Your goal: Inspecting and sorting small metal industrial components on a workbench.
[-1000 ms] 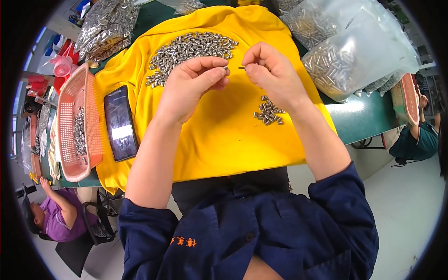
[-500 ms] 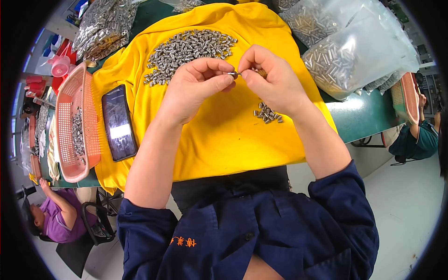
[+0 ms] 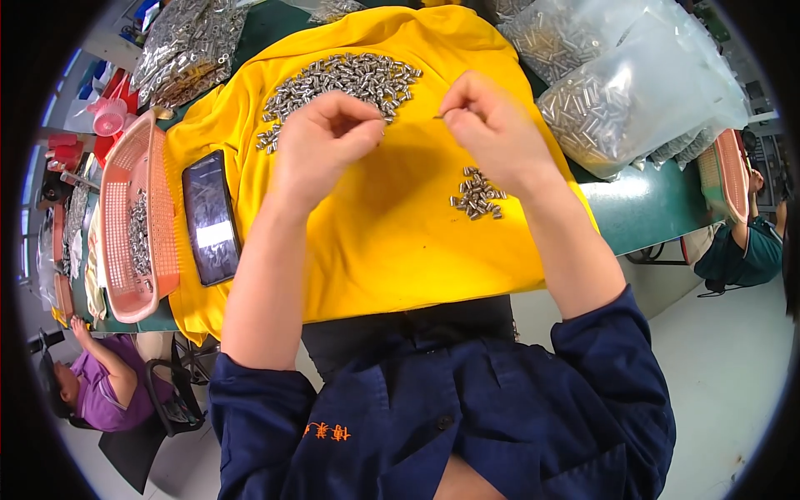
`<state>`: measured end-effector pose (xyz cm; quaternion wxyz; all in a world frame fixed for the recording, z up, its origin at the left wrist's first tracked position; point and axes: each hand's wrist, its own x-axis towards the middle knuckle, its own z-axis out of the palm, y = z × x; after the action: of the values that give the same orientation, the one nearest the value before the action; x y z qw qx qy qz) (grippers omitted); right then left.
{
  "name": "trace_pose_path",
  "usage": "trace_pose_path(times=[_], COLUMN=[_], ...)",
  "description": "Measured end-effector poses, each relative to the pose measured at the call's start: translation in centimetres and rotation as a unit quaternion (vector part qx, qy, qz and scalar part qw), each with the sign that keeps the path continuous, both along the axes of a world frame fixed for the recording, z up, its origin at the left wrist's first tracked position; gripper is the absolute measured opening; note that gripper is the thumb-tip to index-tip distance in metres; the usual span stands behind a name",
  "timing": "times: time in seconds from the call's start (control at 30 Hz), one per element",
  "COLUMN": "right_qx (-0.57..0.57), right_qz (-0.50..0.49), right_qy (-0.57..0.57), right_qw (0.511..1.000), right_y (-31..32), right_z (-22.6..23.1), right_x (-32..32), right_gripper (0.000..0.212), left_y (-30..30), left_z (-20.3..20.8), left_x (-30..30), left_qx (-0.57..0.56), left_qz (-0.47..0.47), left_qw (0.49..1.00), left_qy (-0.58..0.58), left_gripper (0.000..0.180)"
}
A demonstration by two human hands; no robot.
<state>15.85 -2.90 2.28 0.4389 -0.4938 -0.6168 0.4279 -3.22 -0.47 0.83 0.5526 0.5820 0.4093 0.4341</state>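
Observation:
My left hand (image 3: 329, 146) is closed in a pinch in front of the large pile of short silvery metal cylinders (image 3: 346, 79); whatever its fingertips hold is hidden. Further right, my right hand (image 3: 497, 133) also pinches, with the tip of a thin dark piece (image 3: 438, 117) sticking out from its fingers. Below that hand lies a smaller pile of the same metal cylinders (image 3: 477, 196). Both piles rest on a yellow cloth (image 3: 400, 250). A gap separates the two hands, which are raised over the cloth.
A dark phone (image 3: 210, 217) lies at the cloth's left, beside a pink plastic basket (image 3: 117, 292) with metal parts inside. Clear bags of metal parts (image 3: 592, 117) stand back right, another bag (image 3: 187, 54) back left. Two people sit nearby, one (image 3: 108, 383) left, one (image 3: 737, 250) right.
My hands were together with a small metal piece between their fingertips. They have since parted, the left going leftward and the right slightly up and to the right.

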Motion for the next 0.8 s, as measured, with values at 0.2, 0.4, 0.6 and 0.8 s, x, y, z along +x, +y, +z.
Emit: trace_pose_path(times=[0.2,0.4,0.6,0.8], right_qx=[0.112,0.046,0.046,0.034], right_qz=[0.004,0.013,0.029,0.046], right_qy=[-0.087,-0.027,0.019,0.045], right_qw=[0.990,0.998,0.998,0.997], right_y=[-0.2,-0.3,-0.4,-0.4], right_z=[-0.3,0.0,-0.3,0.2], right_x=[-0.6,-0.8,-0.9,-0.8], right_gripper=[0.006,0.006,0.004,0.004], left_y=[-0.7,-0.9,-0.8,-0.9], left_z=[-0.2,-0.6,-0.6,-0.5], left_x=[1.2,1.8,1.1,1.4], left_qx=[0.045,-0.022,-0.133,-0.184], left_qz=[-0.028,-0.029,-0.076,-0.109], left_qw=[0.994,0.999,0.971,0.949], left_qy=[0.092,-0.032,-0.182,-0.230], left_gripper=[0.019,0.014,0.015,0.012])
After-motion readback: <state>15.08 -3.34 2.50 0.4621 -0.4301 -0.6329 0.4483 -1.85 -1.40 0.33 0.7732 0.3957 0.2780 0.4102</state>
